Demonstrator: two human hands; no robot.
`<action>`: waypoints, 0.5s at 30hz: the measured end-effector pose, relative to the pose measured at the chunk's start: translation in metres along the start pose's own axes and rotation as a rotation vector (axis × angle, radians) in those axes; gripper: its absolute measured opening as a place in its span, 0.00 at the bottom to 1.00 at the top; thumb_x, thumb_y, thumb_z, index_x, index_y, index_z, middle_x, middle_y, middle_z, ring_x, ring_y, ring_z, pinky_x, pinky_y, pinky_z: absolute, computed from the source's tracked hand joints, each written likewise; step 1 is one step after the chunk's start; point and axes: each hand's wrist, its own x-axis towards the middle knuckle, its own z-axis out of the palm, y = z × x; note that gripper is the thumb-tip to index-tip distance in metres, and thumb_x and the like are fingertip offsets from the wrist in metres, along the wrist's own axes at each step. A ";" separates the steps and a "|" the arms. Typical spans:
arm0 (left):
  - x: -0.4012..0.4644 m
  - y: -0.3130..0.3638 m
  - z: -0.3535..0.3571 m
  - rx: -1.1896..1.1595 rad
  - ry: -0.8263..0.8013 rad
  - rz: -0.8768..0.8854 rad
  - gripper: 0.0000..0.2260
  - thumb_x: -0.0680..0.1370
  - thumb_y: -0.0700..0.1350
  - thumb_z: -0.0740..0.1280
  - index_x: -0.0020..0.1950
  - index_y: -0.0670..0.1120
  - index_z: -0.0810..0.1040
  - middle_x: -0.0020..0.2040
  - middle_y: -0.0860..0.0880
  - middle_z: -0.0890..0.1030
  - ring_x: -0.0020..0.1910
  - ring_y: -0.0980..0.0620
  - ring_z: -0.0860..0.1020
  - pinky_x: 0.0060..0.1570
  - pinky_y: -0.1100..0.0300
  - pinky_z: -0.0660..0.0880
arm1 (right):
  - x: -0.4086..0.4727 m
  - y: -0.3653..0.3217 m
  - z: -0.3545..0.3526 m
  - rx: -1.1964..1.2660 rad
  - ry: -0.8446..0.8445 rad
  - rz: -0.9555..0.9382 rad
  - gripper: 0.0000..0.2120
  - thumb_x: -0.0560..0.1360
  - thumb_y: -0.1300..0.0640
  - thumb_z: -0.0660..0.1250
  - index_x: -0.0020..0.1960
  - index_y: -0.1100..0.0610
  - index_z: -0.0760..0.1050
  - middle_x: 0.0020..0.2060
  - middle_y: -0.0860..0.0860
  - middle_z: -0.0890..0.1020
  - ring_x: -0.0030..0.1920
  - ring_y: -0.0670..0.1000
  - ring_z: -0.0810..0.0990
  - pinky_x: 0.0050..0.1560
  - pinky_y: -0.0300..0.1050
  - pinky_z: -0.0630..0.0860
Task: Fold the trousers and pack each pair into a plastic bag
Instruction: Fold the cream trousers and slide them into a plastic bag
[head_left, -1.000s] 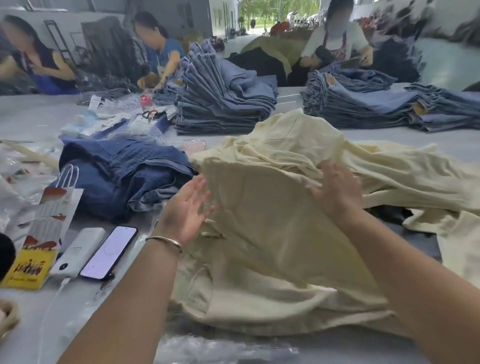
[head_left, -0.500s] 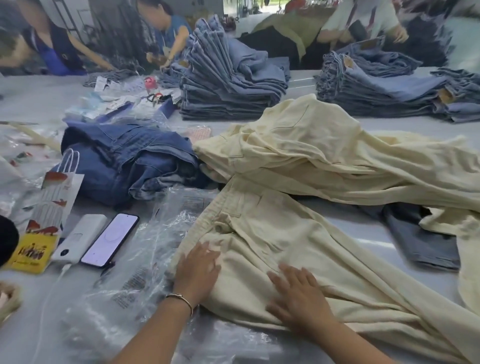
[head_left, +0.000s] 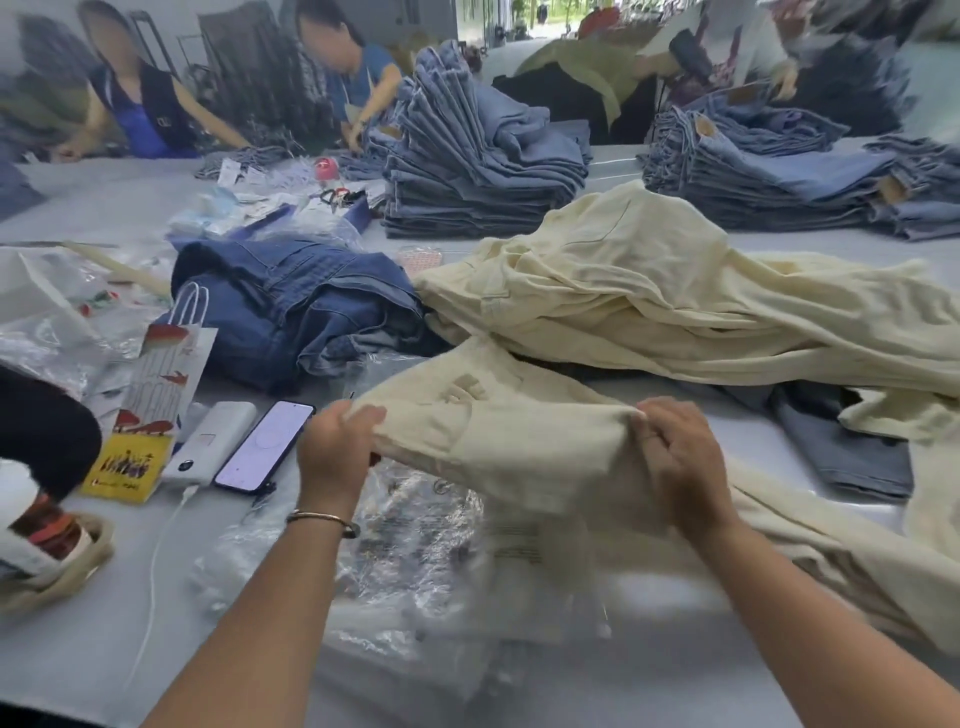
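Note:
A pair of cream trousers (head_left: 498, 421) is lifted off the table at its waist end, and its legs trail away to the right. My left hand (head_left: 335, 449) grips the left edge of the raised cloth. My right hand (head_left: 680, 457) grips the right edge. Beneath the lifted part lies a clear plastic bag (head_left: 415, 551) with printed marks, flat on the table. A heap of more cream trousers (head_left: 675, 296) lies behind.
Dark blue jeans (head_left: 291, 301) are bunched at the left. A phone (head_left: 265, 447) and a white power bank (head_left: 210, 447) lie by my left hand. Folded denim stacks (head_left: 478, 161) stand at the back. A grey garment (head_left: 841, 452) lies at the right. People work across the table.
Half a second ago both hands pressed flat on the trousers. Now both hands grip the waist end and have raised it above the plastic bag.

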 end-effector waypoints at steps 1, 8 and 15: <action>-0.002 0.003 -0.013 -0.054 0.070 0.002 0.14 0.63 0.53 0.66 0.33 0.41 0.78 0.26 0.46 0.74 0.31 0.44 0.73 0.35 0.48 0.72 | -0.001 -0.001 -0.005 0.102 -0.047 0.044 0.15 0.75 0.53 0.58 0.34 0.58 0.76 0.36 0.53 0.79 0.41 0.53 0.73 0.46 0.49 0.67; -0.034 -0.061 -0.054 0.633 -0.082 -0.197 0.09 0.66 0.50 0.67 0.36 0.45 0.73 0.41 0.42 0.74 0.45 0.40 0.72 0.43 0.51 0.71 | -0.068 0.006 0.044 -0.356 -0.708 0.066 0.15 0.79 0.41 0.56 0.56 0.50 0.73 0.57 0.49 0.77 0.59 0.52 0.73 0.56 0.46 0.68; -0.076 -0.066 0.005 0.475 -0.389 0.238 0.12 0.74 0.49 0.69 0.57 0.53 0.77 0.60 0.53 0.77 0.58 0.54 0.74 0.57 0.58 0.69 | -0.103 0.021 0.064 -0.504 -0.769 0.056 0.30 0.78 0.33 0.44 0.77 0.42 0.51 0.78 0.45 0.51 0.77 0.46 0.48 0.74 0.54 0.39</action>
